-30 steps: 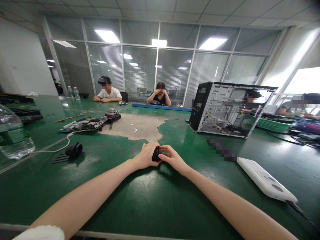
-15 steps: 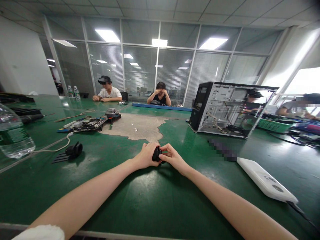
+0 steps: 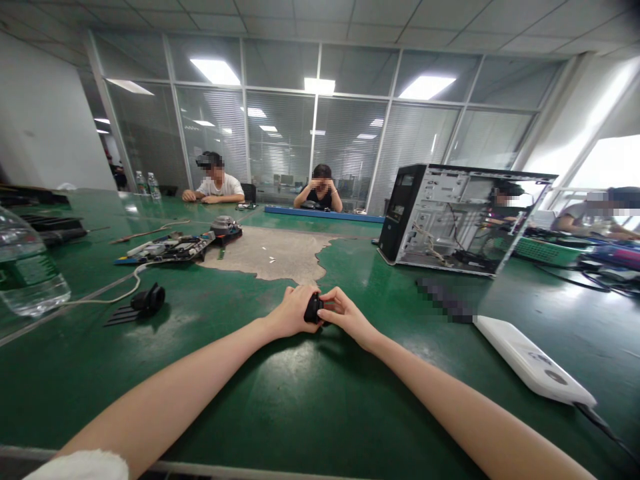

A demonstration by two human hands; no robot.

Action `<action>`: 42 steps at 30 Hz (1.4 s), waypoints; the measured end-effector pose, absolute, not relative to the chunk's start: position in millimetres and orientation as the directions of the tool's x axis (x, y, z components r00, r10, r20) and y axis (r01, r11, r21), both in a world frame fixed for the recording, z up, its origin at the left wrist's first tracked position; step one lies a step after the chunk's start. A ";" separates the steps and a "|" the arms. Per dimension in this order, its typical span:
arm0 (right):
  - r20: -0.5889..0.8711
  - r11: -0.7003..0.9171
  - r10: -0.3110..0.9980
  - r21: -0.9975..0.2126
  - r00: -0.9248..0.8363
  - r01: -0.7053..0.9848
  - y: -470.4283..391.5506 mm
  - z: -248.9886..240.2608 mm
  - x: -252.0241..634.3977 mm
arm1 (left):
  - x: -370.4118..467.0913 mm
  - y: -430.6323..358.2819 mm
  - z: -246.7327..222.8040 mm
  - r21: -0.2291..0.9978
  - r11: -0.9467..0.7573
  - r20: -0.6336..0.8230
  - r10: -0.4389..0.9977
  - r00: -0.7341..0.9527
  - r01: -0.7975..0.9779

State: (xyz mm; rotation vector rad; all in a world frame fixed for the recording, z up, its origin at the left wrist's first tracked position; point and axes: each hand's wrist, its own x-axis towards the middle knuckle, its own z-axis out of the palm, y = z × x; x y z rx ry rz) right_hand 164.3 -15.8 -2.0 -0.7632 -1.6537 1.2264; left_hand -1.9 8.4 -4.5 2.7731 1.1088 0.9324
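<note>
Both forearms extend over the green bench [image 3: 310,400]. Left hand [image 3: 293,310] and right hand [image 3: 345,313] meet mid-bench, fingers clamped together on a small black part [image 3: 313,309], apparently rounded; detail unclear. Beyond: worn bare patch [image 3: 270,253], open computer case [image 3: 450,217] far right.

Green table [image 3: 310,400] (worn bare patch mid-top), open computer case [image 3: 450,220], white power strip [image 3: 533,363], water bottle [image 3: 27,277], circuit board [image 3: 170,249]
</note>
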 end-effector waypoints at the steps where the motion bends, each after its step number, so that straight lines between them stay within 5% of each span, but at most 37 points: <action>1: 0.301 0.311 0.871 -0.950 -0.390 -0.038 -15.4 -2.6 163.9 | -1.6 8.2 -4.4 0.224 -0.748 0.526 0.633 0.569 0.625; 42: 0.291 0.315 0.869 -0.949 -0.399 -0.006 -14.0 -3.6 164.5 | -1.1 7.8 -4.0 0.233 -0.738 0.525 0.644 0.557 0.633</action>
